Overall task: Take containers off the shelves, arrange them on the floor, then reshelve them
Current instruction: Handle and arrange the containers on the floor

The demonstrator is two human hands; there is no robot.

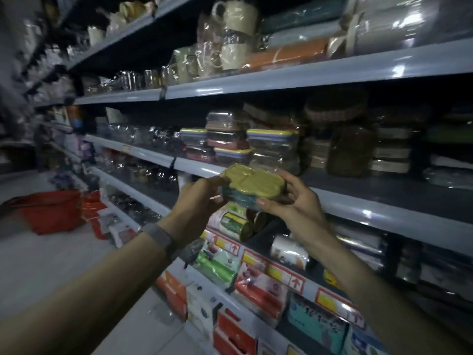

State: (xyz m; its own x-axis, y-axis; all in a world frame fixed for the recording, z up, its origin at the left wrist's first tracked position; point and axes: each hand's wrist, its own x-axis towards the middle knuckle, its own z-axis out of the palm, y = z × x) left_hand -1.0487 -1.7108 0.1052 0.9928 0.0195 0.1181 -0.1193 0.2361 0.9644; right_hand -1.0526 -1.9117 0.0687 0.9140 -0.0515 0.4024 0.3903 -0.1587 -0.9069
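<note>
Yellow-lidded plastic container (252,185), probably light, rigid and slippery, gripped at opposite ends by left hand (202,198) and right hand (290,203)

No words or numbers could be read. Red-and-yellow price tags (284,275) along the near lower shelf edge (311,290) showed only red up-arrows. The print on a teal box (317,322) below them was too blurred.

Both hands hold yellow-lidded container (252,187) before shelf edge (358,206): left hand (199,201) grips one end, right hand (291,201) other. Stacked containers (271,144) on shelf behind. Red basket (51,210) on floor (38,265), left.
</note>
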